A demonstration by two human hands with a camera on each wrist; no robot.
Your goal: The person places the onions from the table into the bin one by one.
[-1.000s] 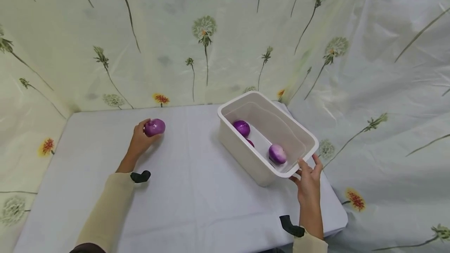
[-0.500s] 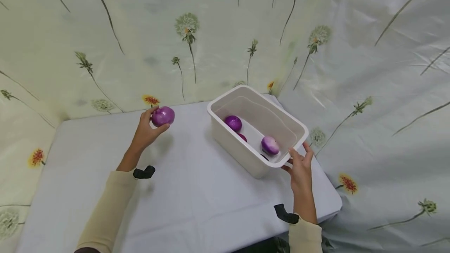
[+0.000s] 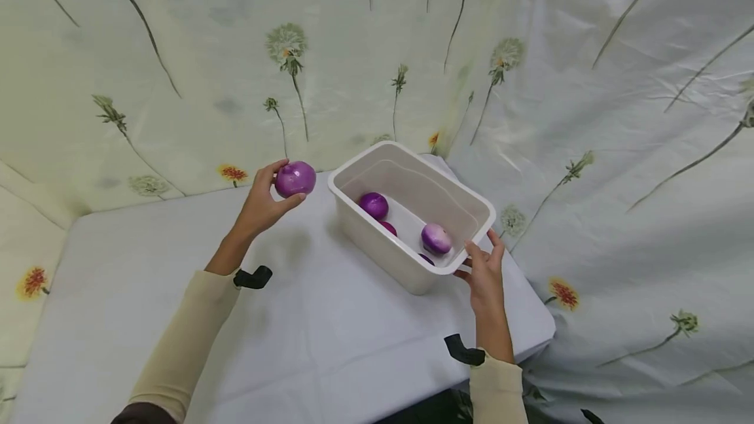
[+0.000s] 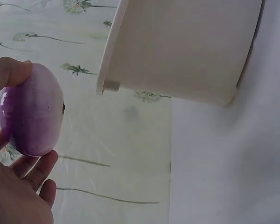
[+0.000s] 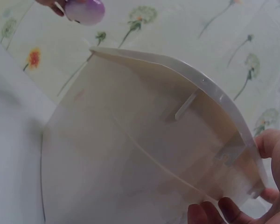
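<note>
My left hand (image 3: pixel 259 207) holds a shiny purple onion (image 3: pixel 296 178) above the table, left of a white plastic bin (image 3: pixel 371 241). In the left wrist view the onion (image 4: pixel 35 112) fades from purple to pale, with a small dark spot at one end; thumb and fingertips grip its sides. My right hand (image 3: pixel 487 280) grips the bin's near right corner by the rim, its fingertips under the edge in the right wrist view. Inside the bin lie several more onions, among them a dark purple one (image 3: pixel 374 205) and a paler one (image 3: pixel 436 239). The bin's near wall partly hides some.
A white cloth covers the table (image 3: pixel 177 319), whose right front corner lies just beyond my right forearm. Behind and to the right hangs a curtain (image 3: pixel 353 51) with a dandelion print. Dark curved pieces (image 3: pixel 253 277) sit at both wrists.
My left hand has lifted the onion off the table and carried it right, towards the bin. The right hand keeps its grip on the rim. The head view has shifted to the right.
</note>
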